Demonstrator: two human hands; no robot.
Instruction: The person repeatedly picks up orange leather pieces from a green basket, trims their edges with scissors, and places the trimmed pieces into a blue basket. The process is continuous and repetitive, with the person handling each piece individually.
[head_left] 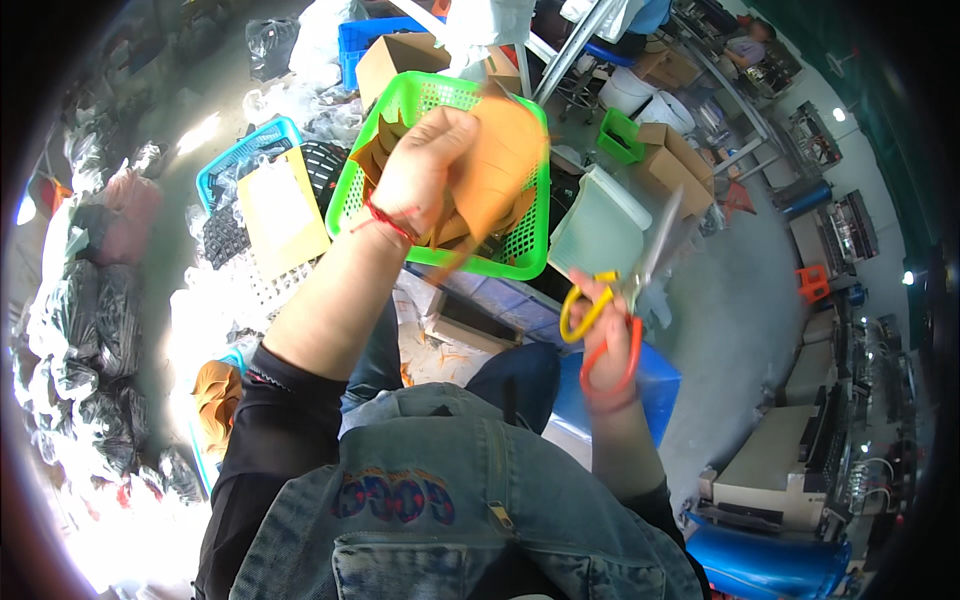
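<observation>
My left hand [425,170] is raised over a bright green plastic basket [541,235], its fingers closed on a flat orange piece [497,150] with a rounded edge. That piece looks like thin leather or sheet material, and its edges are blurred. More brown-orange pieces [372,150] lie in the basket, partly hidden behind my hand and wrist. Lower and to the right, my right hand [612,340] holds scissors [636,287] with one yellow and one red handle loop. Their blurred blades point up and away, apart from the orange piece.
A blue basket [232,158] and a yellow sheet [283,215] lie left of the green basket. Further tan pieces [216,400] sit at lower left. A blue box [657,385] stands beside my right forearm. Machines [770,455] line the right; a person [748,48] is far off.
</observation>
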